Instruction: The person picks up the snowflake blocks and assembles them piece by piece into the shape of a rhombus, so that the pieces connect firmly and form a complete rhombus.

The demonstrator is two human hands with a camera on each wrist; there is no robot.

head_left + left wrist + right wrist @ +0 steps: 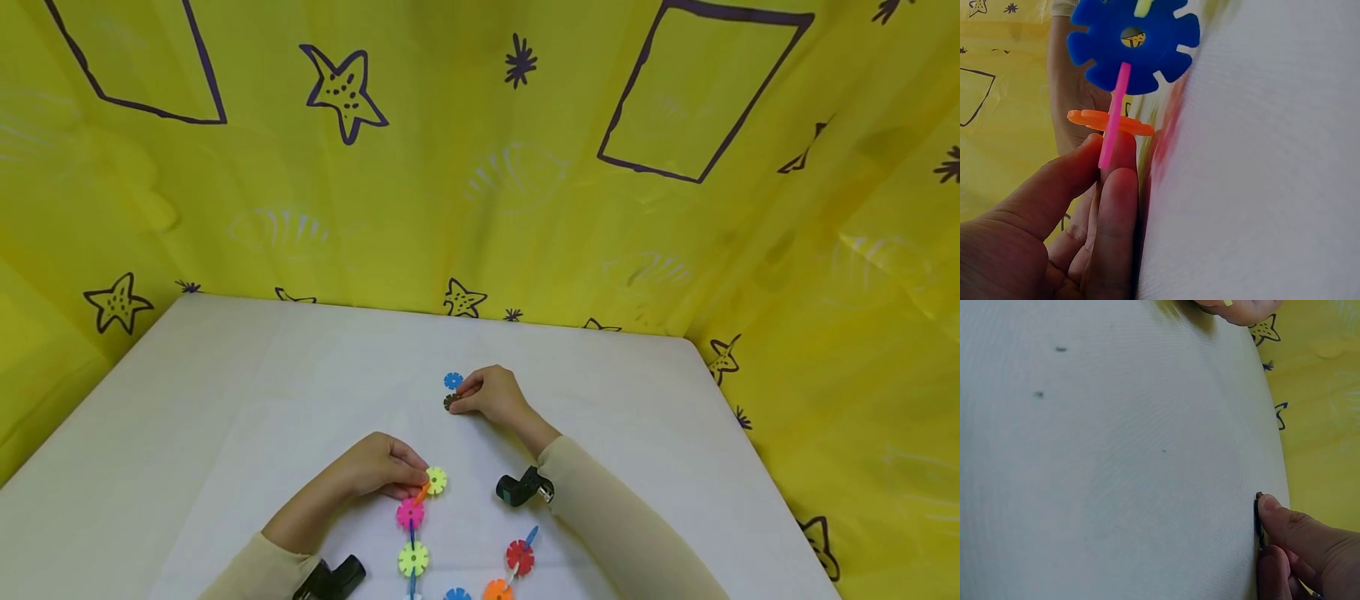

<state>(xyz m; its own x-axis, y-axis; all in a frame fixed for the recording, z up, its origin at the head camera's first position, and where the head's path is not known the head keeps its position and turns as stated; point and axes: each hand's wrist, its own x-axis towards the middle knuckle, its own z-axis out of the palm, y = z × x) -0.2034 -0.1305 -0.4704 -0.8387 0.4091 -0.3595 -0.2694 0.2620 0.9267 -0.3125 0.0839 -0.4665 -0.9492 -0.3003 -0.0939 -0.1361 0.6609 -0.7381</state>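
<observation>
My left hand [381, 465] pinches an orange notched disc [424, 492], edge-on, in a chain of plastic snowflake discs. A yellow disc [437, 481] and a pink disc [410, 512] adjoin it. In the left wrist view, the fingertips of that hand [1079, 206] are at an orange disc [1110, 121], beside a pink edge-on disc [1114, 119] slotted into a blue disc [1135, 47]. Farther back, my right hand [491, 395] pinches a dark brown disc [450, 402]. A loose blue disc [453, 381] lies just beyond it. In the right wrist view the dark disc [1258, 519] appears edge-on between thumb and finger.
The chain continues toward the front edge through a yellow-green disc [412, 559]. On the right are a red disc [520, 557] and an orange disc [498, 591]. They lie on a white table [300, 358], with yellow patterned cloth [420, 208] behind it.
</observation>
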